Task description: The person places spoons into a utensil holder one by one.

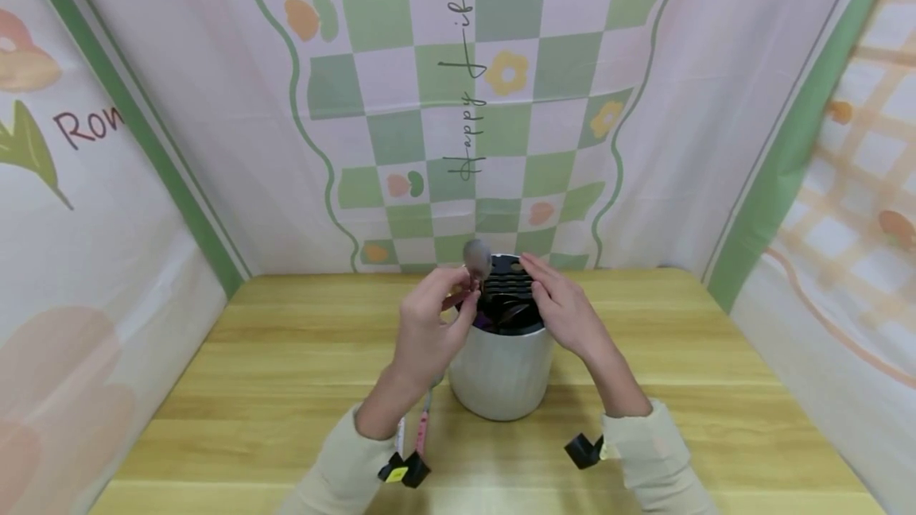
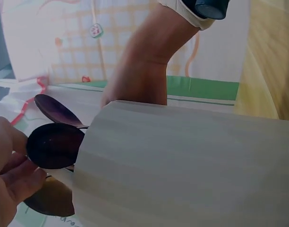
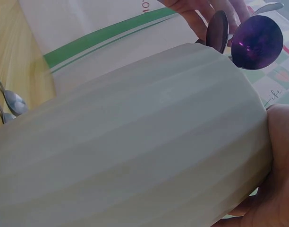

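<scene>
My left hand (image 1: pixel 429 320) pinches a silver spoon (image 1: pixel 476 257) by its handle, bowl up, above the left rim of a white ribbed utensil holder (image 1: pixel 501 380). My right hand (image 1: pixel 568 308) rests against the holder's right rim with its fingers nearly straight; part of it is hidden behind the holder in the right wrist view. A black slotted insert (image 1: pixel 510 284) fills the holder's top. Out of the opening stick a shiny purple spoon (image 3: pixel 258 42) and a dark spoon (image 3: pixel 217 32). A brownish spoon (image 2: pixel 50 196) shows beside the left fingers.
On the wooden table (image 1: pixel 286 356), left of the holder, lie silver spoons (image 3: pixel 14 101), partly hidden by the left forearm in the head view. Black wrist-camera mounts (image 1: pixel 583 450) hang at the cuffs. A patterned cloth (image 1: pixel 501 125) stands behind the table.
</scene>
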Tool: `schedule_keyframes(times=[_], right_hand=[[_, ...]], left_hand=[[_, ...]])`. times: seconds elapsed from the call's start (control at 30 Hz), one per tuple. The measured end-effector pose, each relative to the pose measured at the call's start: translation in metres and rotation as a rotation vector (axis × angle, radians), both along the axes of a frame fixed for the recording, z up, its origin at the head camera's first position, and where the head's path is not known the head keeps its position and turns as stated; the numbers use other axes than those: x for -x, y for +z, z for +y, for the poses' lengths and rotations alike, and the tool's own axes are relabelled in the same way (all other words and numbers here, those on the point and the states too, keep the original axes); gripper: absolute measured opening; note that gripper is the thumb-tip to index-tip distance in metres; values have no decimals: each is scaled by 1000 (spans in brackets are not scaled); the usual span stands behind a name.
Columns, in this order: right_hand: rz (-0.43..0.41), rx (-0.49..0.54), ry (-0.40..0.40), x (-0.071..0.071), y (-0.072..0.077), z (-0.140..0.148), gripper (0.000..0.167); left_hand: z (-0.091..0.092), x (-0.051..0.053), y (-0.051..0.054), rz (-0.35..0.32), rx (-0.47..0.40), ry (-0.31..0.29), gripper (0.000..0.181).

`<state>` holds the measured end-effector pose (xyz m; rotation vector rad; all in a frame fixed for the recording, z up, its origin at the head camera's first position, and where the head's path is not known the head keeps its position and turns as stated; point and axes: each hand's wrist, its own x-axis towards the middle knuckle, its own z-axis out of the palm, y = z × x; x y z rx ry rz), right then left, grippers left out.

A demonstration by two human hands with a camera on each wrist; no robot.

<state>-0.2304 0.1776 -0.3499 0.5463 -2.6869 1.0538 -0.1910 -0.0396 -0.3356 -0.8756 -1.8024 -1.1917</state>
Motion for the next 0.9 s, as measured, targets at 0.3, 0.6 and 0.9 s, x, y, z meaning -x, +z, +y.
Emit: schedule_keyframes(times=[0.3, 0.6, 0.9], right_hand=[[-2, -3, -10, -1, -2, 0, 46], [-5, 2, -13, 0, -2, 0, 46], [8, 7, -9, 1, -1, 0, 46]], left_hand=[[-1, -3, 3, -118, 73, 128, 4], [-5, -1, 1, -390, -20, 89, 8], [-7, 1, 0, -468, -63, 67, 10]])
